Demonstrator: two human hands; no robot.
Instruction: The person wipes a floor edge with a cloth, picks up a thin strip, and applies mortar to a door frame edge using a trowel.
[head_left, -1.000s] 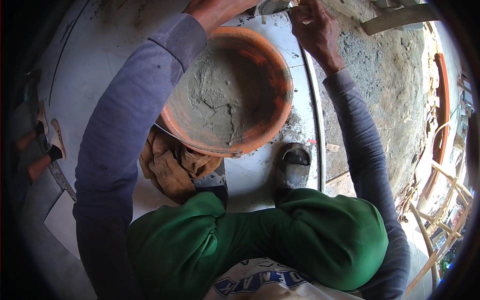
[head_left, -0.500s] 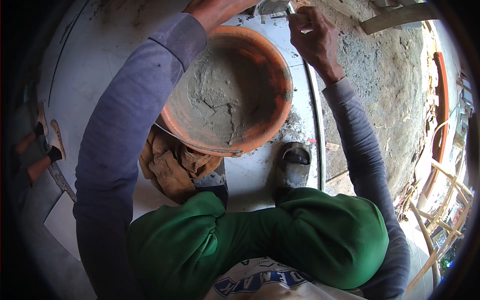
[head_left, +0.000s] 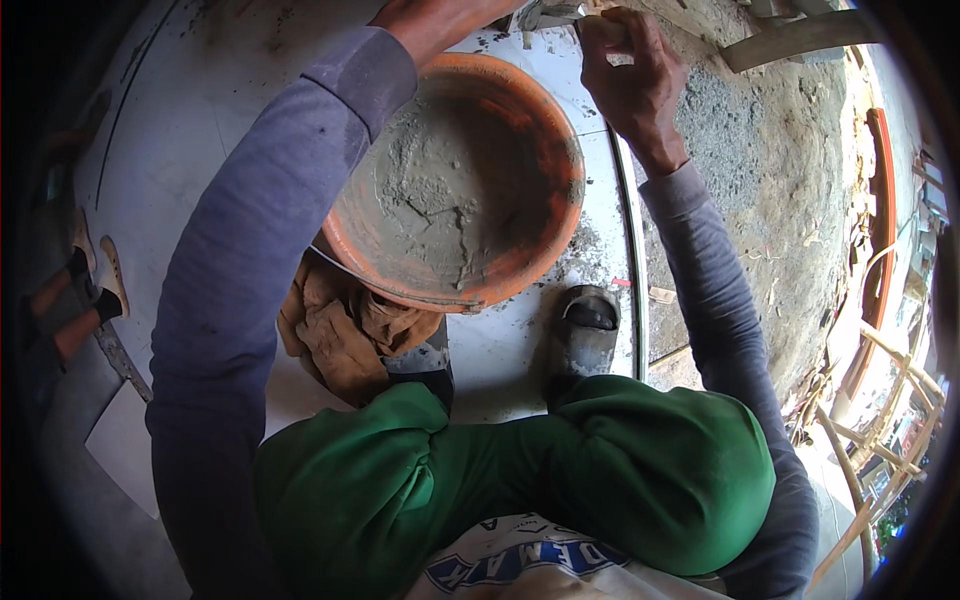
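At the top edge, my right hand (head_left: 637, 85) is closed round the pale handle of what looks like a trowel (head_left: 552, 14). The trowel's grey, mortar-smeared blade points left and is partly cut off by the frame. My left hand (head_left: 445, 14) reaches over the far left rim of an orange bucket (head_left: 575, 190); its fingers are hidden beyond the top edge. Wet grey mortar (head_left: 430, 200) lies inside the bucket, spread over the bottom and up the left wall. The bucket stands on white tiles before my feet.
A crumpled brown cloth (head_left: 340, 345) lies against the bucket's near left side. My sandalled right foot (head_left: 588, 330) is beside a metal-looking edge strip (head_left: 640, 300). Rough ground (head_left: 760, 190) lies to the right, with wooden poles (head_left: 890, 440) beyond. Another person's legs (head_left: 85, 315) show at far left.
My right hand has turned slightly, and the trowel's blade has tilted so less of its flat face shows. My left arm and the bucket have hardly moved.
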